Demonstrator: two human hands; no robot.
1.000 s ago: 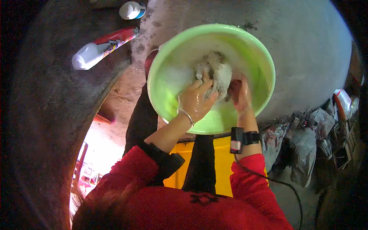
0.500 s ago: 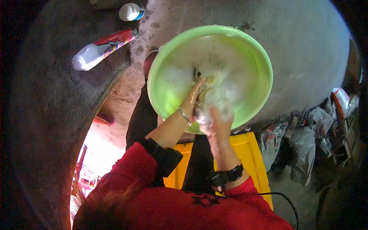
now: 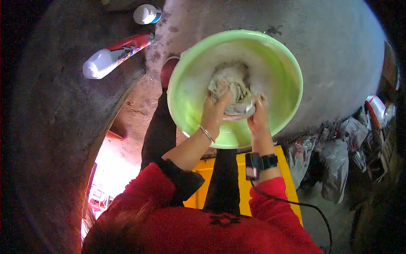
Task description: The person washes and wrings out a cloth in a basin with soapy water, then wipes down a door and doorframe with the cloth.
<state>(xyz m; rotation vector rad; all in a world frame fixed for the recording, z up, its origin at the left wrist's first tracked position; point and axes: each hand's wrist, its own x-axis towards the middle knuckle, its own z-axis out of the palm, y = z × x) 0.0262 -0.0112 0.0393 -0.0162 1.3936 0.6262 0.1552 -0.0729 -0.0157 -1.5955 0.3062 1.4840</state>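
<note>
While I am running the head camera from afar, the left hand (image 3: 215,112) is gripping a wet, bunched cloth (image 3: 237,95) and the right hand (image 3: 260,116) is clamping its edge. White suds (image 3: 196,80) are surrounding the cloth inside a green basin (image 3: 237,138). Farther off, a red-and-white bottle (image 3: 115,56) and a white-capped container (image 3: 146,15) are resting together.

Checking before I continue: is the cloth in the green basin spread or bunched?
Bunched: the cloth is a crumpled wad between the left hand and right hand, inside the green basin.
</note>
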